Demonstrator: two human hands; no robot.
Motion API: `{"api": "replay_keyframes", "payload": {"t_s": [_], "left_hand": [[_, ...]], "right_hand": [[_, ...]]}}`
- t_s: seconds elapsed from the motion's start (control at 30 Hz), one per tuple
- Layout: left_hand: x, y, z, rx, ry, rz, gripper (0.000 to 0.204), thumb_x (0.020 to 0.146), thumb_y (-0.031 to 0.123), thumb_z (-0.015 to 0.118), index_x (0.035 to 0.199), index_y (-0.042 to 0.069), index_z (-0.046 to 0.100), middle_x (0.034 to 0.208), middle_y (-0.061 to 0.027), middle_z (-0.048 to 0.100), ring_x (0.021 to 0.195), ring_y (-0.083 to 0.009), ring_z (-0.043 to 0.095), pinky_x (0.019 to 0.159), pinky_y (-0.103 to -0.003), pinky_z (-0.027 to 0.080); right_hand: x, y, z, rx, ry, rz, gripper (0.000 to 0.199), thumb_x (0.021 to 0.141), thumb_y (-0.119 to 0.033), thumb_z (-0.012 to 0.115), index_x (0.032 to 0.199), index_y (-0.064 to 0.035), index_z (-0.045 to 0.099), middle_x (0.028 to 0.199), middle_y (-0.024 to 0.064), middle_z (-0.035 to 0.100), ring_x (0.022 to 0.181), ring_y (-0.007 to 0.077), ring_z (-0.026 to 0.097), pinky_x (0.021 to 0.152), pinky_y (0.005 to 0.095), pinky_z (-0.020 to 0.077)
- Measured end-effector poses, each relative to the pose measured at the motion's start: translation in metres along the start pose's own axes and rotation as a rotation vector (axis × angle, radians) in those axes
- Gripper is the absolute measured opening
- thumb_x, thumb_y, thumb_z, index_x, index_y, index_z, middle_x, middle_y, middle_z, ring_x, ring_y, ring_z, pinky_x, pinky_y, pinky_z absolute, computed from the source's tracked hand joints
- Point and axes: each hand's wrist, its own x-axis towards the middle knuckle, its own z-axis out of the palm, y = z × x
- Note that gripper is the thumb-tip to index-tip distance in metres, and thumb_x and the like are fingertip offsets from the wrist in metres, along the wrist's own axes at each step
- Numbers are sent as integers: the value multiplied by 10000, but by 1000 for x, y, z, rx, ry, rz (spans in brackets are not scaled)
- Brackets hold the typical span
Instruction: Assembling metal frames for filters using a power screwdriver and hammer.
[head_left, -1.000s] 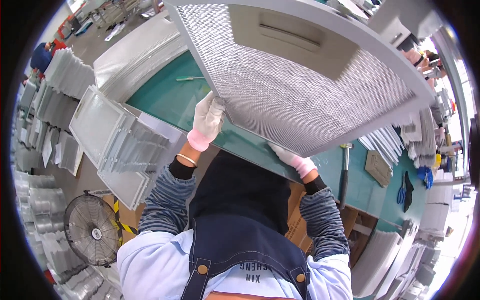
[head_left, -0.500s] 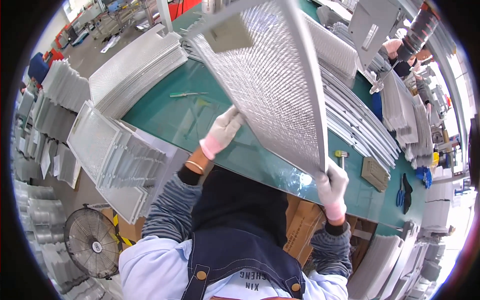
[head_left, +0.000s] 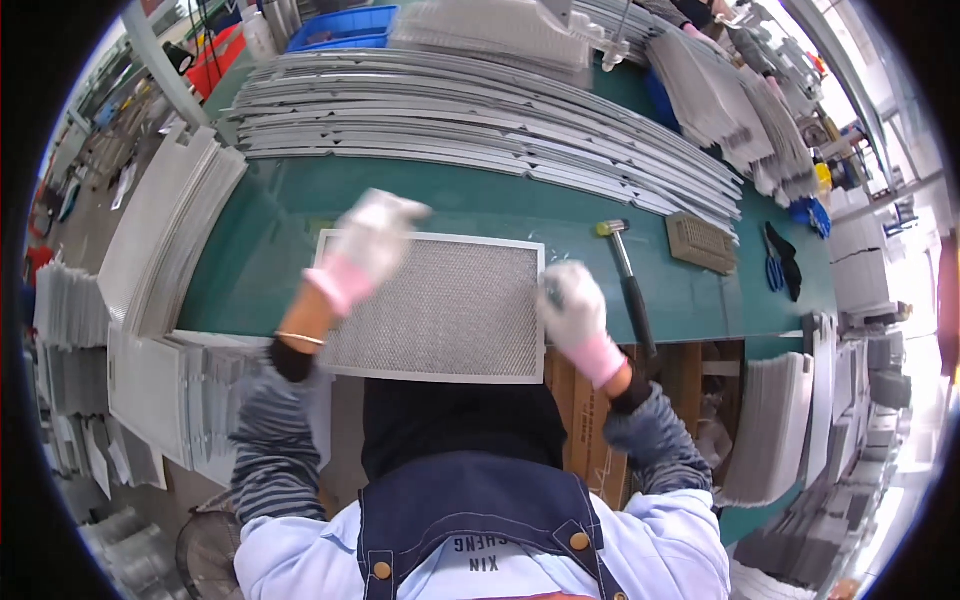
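A framed metal mesh filter panel (head_left: pixel 445 310) lies flat at the near edge of the green table (head_left: pixel 280 200). My left hand (head_left: pixel 368 245), in a white glove with a pink cuff, is over the panel's far left corner; motion smears its fingers. At the panel's right edge is my right hand (head_left: pixel 575 312), gloved alike, with its fingers curled in; whether it grips the edge or a small thing is unclear. Right of that hand lies a hammer (head_left: pixel 627 280) with a yellowish-tipped head and a dark handle.
Long metal frame strips (head_left: pixel 420 120) lie across the table's far side. A beige block (head_left: pixel 700 243) and blue-handled pliers (head_left: pixel 774 268) are at the right. Mesh panels (head_left: pixel 165 230) stack up at the left. A blue tray (head_left: pixel 345 28) stands at the back.
The mesh panel, held up tilted in both hands before, now lies flat on the table. My left hand has come off its edge and moved over its far left corner. My view has turned.
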Motion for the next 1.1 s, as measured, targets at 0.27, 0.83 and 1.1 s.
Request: {"api": "replay_keyframes", "payload": {"t_s": [0.27, 0.83, 1.1], "left_hand": [[20, 35, 124, 479, -323, 68, 293, 890, 149, 562, 1162, 198, 661, 946, -101, 565, 799, -281, 654, 647, -392, 549], [19, 62, 161, 691, -407, -192, 412, 875, 144, 527, 1284, 134, 570, 1041, -95, 579, 806, -260, 682, 601, -426, 570], [-45, -34, 25, 877, -213, 11, 455, 817, 64, 557, 1221, 258, 640, 947, -63, 622, 784, -241, 657, 626, -355, 560]], "right_hand": [[36, 48, 10, 37, -394, 379, 529, 729, -317, 770, 1144, -36, 602, 1093, 147, 625, 990, 298, 645, 864, 379, 512], [44, 47, 15, 106, -506, 405, 418, 732, -235, 760, 1039, -12, 584, 980, 171, 645, 915, 342, 654, 807, 390, 522], [56, 40, 9, 72, -576, 493, 423, 715, -196, 771, 1024, 21, 583, 881, 162, 659, 859, 339, 657, 800, 382, 516]]}}
